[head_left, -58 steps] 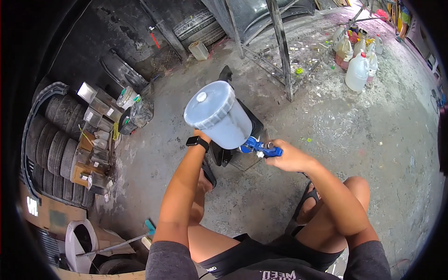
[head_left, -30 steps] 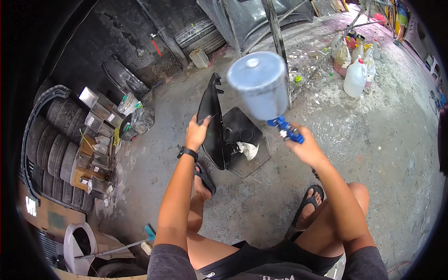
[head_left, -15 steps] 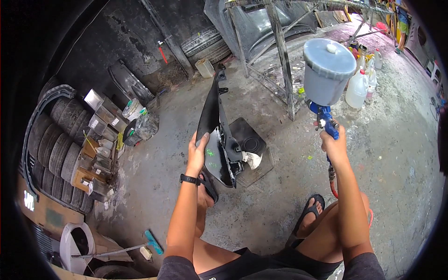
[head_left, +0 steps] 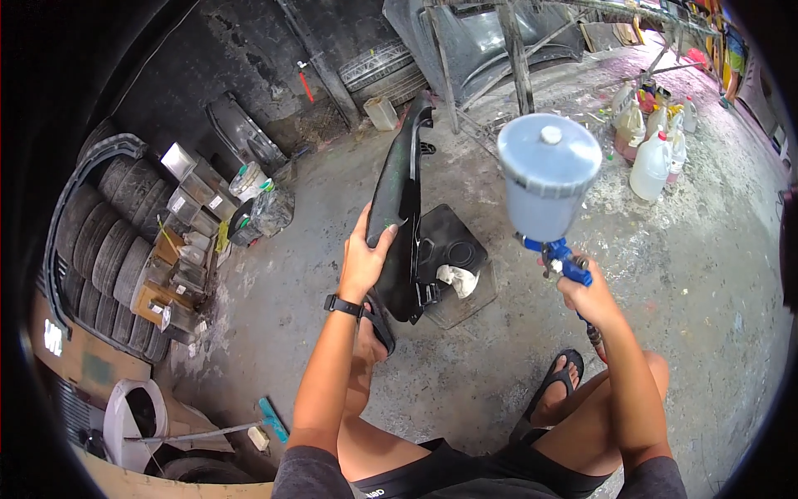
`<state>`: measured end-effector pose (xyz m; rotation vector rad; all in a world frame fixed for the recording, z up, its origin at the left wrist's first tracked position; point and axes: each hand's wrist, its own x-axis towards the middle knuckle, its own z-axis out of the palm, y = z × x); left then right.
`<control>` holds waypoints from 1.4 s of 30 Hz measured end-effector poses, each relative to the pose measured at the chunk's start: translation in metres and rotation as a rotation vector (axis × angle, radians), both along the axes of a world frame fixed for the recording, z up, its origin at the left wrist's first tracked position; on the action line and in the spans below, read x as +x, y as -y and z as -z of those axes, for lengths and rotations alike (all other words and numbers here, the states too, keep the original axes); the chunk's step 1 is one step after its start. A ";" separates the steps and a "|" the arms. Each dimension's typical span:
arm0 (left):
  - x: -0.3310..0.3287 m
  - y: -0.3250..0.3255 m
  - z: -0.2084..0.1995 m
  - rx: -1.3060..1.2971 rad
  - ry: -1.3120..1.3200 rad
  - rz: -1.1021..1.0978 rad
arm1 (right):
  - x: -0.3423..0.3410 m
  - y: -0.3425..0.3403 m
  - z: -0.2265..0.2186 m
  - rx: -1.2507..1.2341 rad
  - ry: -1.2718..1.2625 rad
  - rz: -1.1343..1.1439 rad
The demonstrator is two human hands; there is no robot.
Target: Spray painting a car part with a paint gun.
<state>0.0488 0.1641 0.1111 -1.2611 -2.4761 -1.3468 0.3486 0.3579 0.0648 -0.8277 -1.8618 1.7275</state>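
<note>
My left hand (head_left: 363, 259) grips a long, glossy black car body panel (head_left: 392, 190) by its left edge, with the thumb on its face. The panel stands roughly upright, with clips along its right side. Closed around the handle of a blue spray gun (head_left: 559, 259) is my right hand (head_left: 592, 298). A large translucent cup (head_left: 549, 185) with a white-knobbed lid sits on top of the gun. A hose runs down below that hand. The gun is to the right of the panel, apart from it. Whether my finger pulls the trigger is hidden.
Behind the panel, a black square container (head_left: 453, 237) with a crumpled white cloth (head_left: 458, 280) stands on the floor. Stacked tyres (head_left: 91, 237) and cans line the left. Plastic jugs (head_left: 651, 166) stand at the right, and a metal stand (head_left: 517, 62) at the back. Another person is at far right.
The panel has turned in my left hand, so its dark outer face shows more and the green marks less. The spray gun has moved left and nearer, toward the panel.
</note>
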 end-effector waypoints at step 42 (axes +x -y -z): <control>-0.027 -0.021 -0.013 -0.405 -0.107 0.016 | -0.011 0.046 0.010 0.239 0.036 -0.306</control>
